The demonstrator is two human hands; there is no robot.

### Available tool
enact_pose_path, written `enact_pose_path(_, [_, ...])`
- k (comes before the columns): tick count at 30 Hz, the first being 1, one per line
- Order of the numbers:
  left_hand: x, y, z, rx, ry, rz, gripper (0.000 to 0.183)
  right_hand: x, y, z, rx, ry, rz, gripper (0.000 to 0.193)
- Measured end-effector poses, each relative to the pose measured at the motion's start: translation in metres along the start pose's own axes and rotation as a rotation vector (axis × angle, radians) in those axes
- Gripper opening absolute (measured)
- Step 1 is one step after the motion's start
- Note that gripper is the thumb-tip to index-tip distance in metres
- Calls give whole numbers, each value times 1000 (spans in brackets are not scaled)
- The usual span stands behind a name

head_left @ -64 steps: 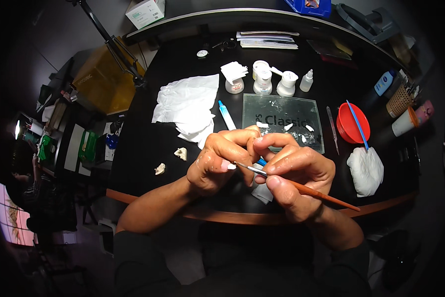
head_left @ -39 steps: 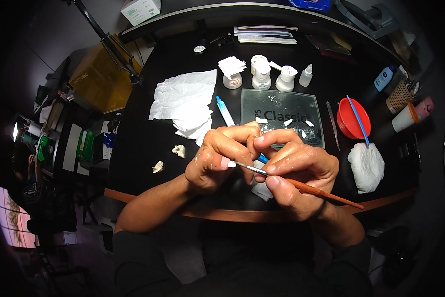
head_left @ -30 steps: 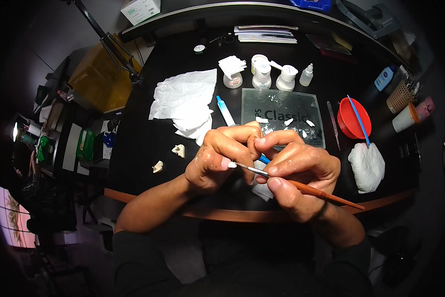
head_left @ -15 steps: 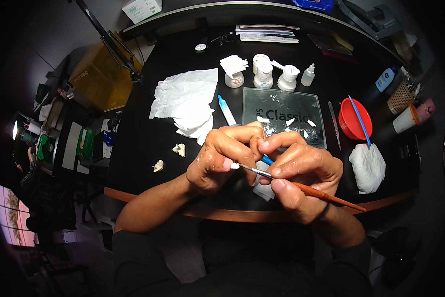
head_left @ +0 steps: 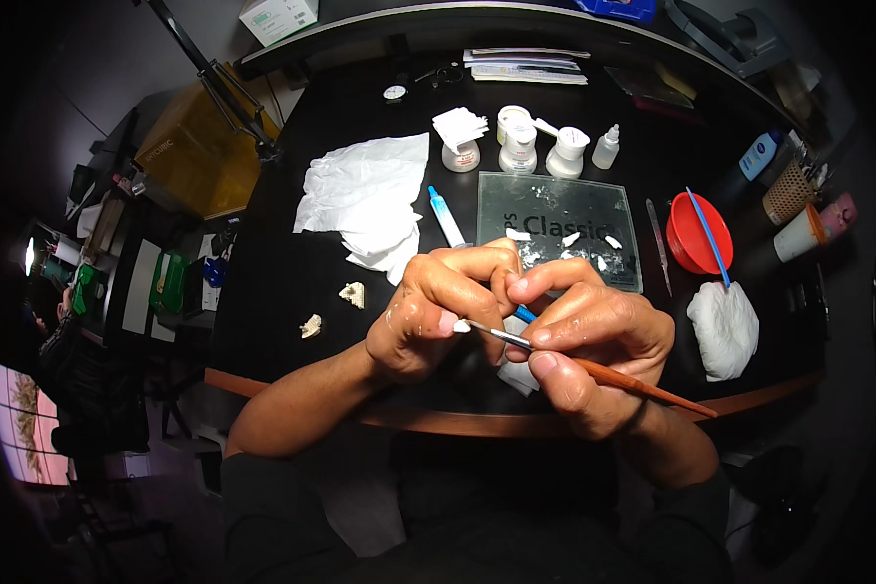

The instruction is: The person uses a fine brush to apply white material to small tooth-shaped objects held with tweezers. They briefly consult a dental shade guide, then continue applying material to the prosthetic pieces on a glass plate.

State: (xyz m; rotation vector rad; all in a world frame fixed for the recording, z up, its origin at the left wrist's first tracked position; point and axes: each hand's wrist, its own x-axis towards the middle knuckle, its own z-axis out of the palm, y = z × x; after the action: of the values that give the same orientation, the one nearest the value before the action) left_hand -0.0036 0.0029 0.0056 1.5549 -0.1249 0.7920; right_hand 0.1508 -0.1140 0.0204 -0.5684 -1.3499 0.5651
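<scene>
My left hand [head_left: 436, 302] is closed, with a small white tooth-like piece [head_left: 461, 327] at the tip of the thumb. In my right hand [head_left: 598, 341] a thin brush [head_left: 642, 386] with a reddish-brown wooden handle and metal ferrule is pinched. The brush's fine tip touches or almost touches the white piece. Between the hands shows the end of a blue object [head_left: 524, 313]; the rest of it is hidden. Just beyond them lies a glass slab [head_left: 555, 200] with several small white pieces and powdery smears on it.
Past the slab stand white jars [head_left: 518, 156] and a dropper bottle [head_left: 606, 149]. To the right are a red bowl [head_left: 686, 243] with a blue stick across it and a white wad [head_left: 725, 331]. Leftward lie crumpled tissue [head_left: 360, 195], a blue-white tube [head_left: 446, 216] and two cream dental models [head_left: 353, 295].
Both hands hold nearly the same pose. The brush and right fingers have shifted very slightly to the left.
</scene>
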Motion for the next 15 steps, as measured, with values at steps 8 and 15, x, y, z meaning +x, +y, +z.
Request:
enact_pose_path(8, [0,0,0,-13,-20,6,57,-1,-3,0,-2,-2,-1,20])
enact_pose_path(15, [0,0,-1,-19,-22,7,56,-5,-4,-6,13,-78,47,22])
